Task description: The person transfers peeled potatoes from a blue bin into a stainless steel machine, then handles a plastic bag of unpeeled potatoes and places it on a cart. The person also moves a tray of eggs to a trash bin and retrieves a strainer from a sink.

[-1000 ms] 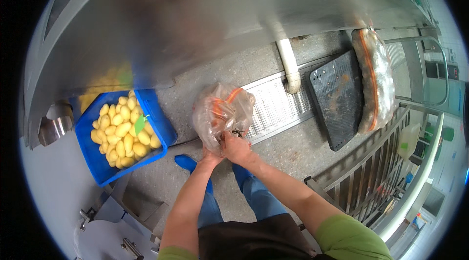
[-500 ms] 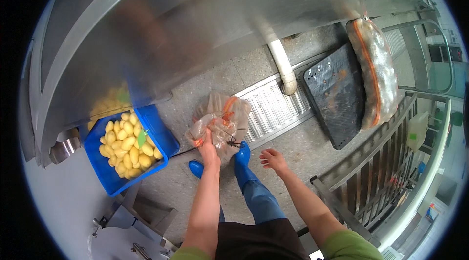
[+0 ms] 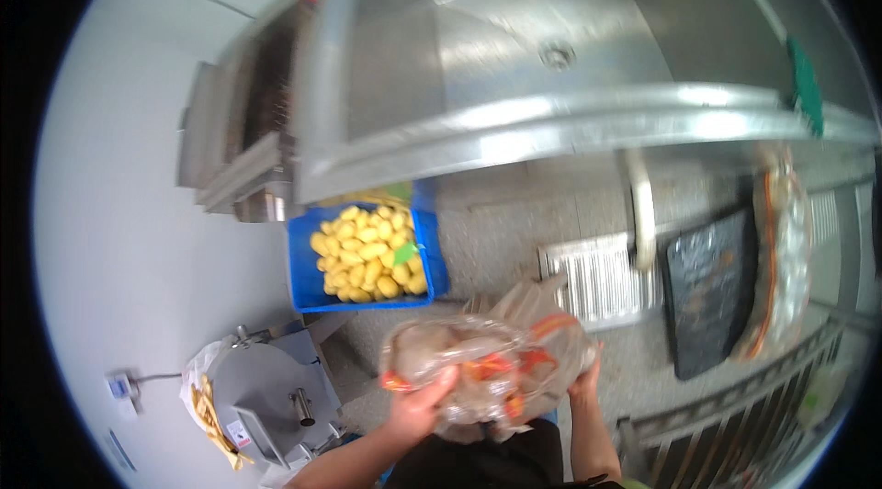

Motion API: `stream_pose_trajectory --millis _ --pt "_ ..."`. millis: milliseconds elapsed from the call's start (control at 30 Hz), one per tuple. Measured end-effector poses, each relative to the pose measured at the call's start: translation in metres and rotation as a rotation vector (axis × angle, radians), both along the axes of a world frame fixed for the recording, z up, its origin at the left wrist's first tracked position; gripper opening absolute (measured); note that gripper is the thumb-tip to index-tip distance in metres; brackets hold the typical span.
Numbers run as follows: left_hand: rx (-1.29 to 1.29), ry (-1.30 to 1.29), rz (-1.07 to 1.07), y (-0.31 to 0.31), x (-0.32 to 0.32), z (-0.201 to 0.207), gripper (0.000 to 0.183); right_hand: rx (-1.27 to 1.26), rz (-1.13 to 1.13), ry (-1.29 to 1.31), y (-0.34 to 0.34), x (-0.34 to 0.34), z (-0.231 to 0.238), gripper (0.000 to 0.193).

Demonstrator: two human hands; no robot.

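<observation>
In front of my body I hold up a crumpled clear plastic bag (image 3: 501, 351) with orange and red printing. My left hand (image 3: 418, 408) is closed on its left side, the thumb lying over the plastic. My right hand (image 3: 585, 379) grips the bag's right edge, its fingers partly hidden behind the film. Nothing bulky shows inside the bag. Beyond it, to the left, a blue crate (image 3: 367, 307) on the floor holds many peeled yellow potatoes (image 3: 372, 250) and a green tag (image 3: 406, 253).
A steel sink (image 3: 542, 48) spans the far side, with a white drain pipe (image 3: 642, 213) below. A floor grate (image 3: 602, 278), black slab (image 3: 709, 287) and long filled sack (image 3: 781, 268) lie to the right. A round-lidded machine (image 3: 266, 388) stands at left; a metal rack (image 3: 744, 425) stands near right.
The bag has been lifted from near the floor toward my body. My right hand, empty before, now grips it too. My view has shifted, bringing in the sink basin.
</observation>
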State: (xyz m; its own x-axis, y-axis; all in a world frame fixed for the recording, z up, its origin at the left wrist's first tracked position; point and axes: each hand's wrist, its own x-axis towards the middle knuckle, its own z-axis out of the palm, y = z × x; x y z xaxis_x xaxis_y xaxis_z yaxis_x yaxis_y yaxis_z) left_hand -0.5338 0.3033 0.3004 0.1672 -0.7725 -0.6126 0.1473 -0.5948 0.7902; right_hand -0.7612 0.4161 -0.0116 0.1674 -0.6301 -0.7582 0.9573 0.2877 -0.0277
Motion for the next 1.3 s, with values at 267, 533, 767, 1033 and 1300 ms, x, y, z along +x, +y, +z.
stream_pose_trajectory --millis 267,533,767,1033,1300 --pt "-0.571 -0.006 0.352 0.006 0.110 0.231 0.040 -0.587 0.315 0.086 -0.096 -0.001 0.257 0.097" --pt "-1.043 -0.158 0.458 -0.133 0.185 0.350 0.032 -0.833 0.155 0.417 -0.278 0.112 0.413 0.063" --pt "-1.136 -0.158 0.757 -0.267 0.255 0.360 0.027 -0.745 0.279 0.691 -0.396 0.213 0.428 0.055" --pt "-0.908 0.045 0.806 -0.356 0.352 0.324 0.028 -0.753 0.329 0.603 -0.532 0.277 0.415 0.050" --pt "-0.638 0.135 0.607 -0.485 0.458 0.223 0.032 -0.548 0.461 0.399 -0.581 0.351 0.400 0.047"
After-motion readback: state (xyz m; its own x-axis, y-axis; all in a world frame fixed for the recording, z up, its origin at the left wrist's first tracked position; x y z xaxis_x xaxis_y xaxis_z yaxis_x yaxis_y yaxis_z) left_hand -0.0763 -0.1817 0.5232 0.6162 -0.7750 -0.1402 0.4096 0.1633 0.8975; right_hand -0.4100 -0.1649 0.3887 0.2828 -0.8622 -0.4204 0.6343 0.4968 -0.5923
